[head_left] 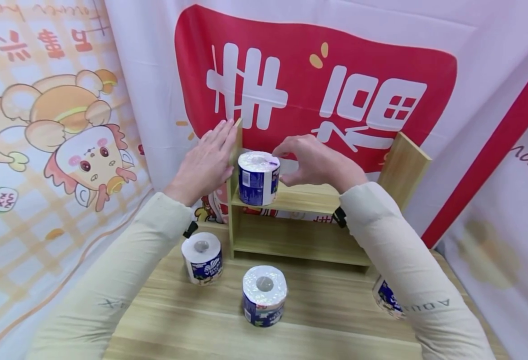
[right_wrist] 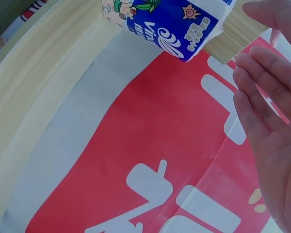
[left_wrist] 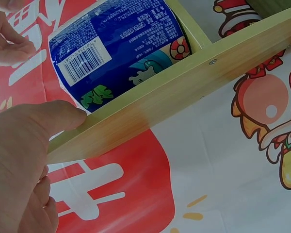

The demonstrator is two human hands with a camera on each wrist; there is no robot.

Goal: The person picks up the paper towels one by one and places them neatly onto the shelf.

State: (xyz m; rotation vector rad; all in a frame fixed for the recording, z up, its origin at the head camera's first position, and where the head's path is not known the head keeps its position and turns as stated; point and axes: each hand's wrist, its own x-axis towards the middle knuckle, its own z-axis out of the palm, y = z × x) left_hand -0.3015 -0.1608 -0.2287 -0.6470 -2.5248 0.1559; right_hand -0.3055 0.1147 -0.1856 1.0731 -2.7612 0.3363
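Note:
A toilet paper roll [head_left: 258, 180] in blue and white wrapping stands upright on the upper board of a small wooden shelf [head_left: 300, 197], close against its left side panel. My left hand [head_left: 207, 160] lies along the outside of that panel with its fingers extended, and in the left wrist view the thumb [left_wrist: 63, 116] rests at the panel's edge. Just right of the roll is my right hand [head_left: 311, 160], its thumb and fingers spread apart. In the right wrist view, a gap shows between these fingers [right_wrist: 262, 82] and the roll [right_wrist: 169, 24].
On the wooden table [head_left: 192, 325] stand one roll [head_left: 202, 260] left of the shelf and another roll [head_left: 264, 297] in front. A further roll [head_left: 387, 300] is partly hidden by my right sleeve. The shelf's right panel [head_left: 403, 167] rises beyond my right arm. Printed cloth [head_left: 151, 75] hangs behind.

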